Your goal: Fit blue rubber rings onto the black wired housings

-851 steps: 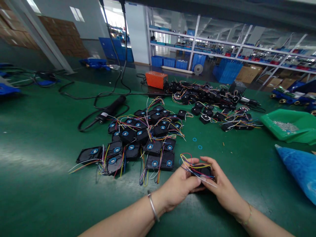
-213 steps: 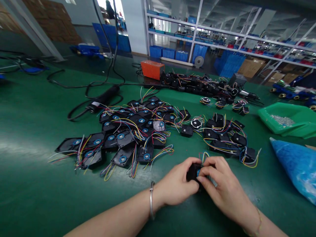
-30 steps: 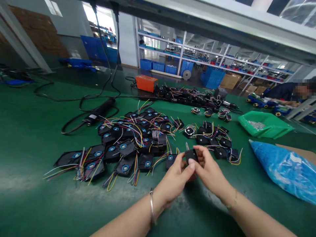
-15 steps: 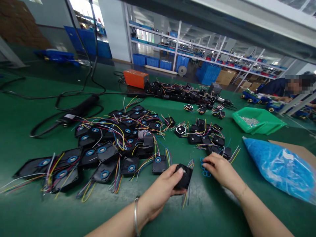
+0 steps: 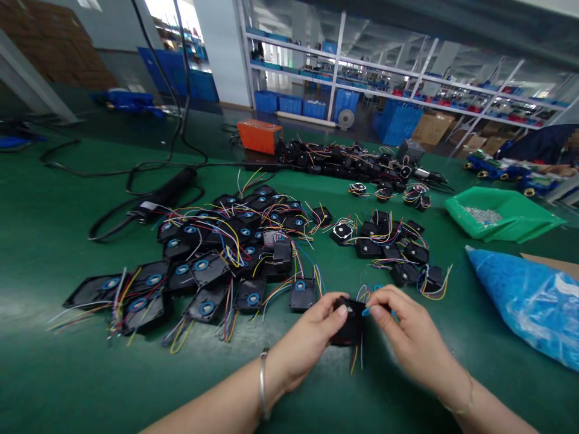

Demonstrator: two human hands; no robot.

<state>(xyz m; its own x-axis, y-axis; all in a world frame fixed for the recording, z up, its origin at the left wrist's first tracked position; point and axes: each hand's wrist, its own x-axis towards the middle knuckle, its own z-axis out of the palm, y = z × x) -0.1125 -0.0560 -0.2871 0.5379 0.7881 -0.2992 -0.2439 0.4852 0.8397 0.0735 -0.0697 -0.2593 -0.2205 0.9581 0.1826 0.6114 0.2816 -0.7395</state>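
Note:
In my left hand point(image 5: 319, 325) is a square black housing point(image 5: 349, 328) with a pale stub on top and thin coloured wires hanging from it. The thumb presses on its upper face. My right hand point(image 5: 404, 325) pinches a small blue ring point(image 5: 366, 312) between thumb and fingertips, close to the housing's right edge. Partly hidden behind those fingers, a few more blue rings point(image 5: 378, 287) lie on the green table. Left of my hands spreads a pile of like housings point(image 5: 253, 298), many with a blue ring around the centre.
Housings without visible rings point(image 5: 391, 253) sit beyond my right hand. To the right are a green bin point(image 5: 534, 211) of small metal parts and a bag of blue pieces point(image 5: 520, 301). A corded black tool point(image 5: 169, 193) and an orange box point(image 5: 259, 136) stand farther back.
My right hand has come left from the loose rings to the housing, carrying one blue ring. The camera view has shifted slightly; my left hand keeps its hold.

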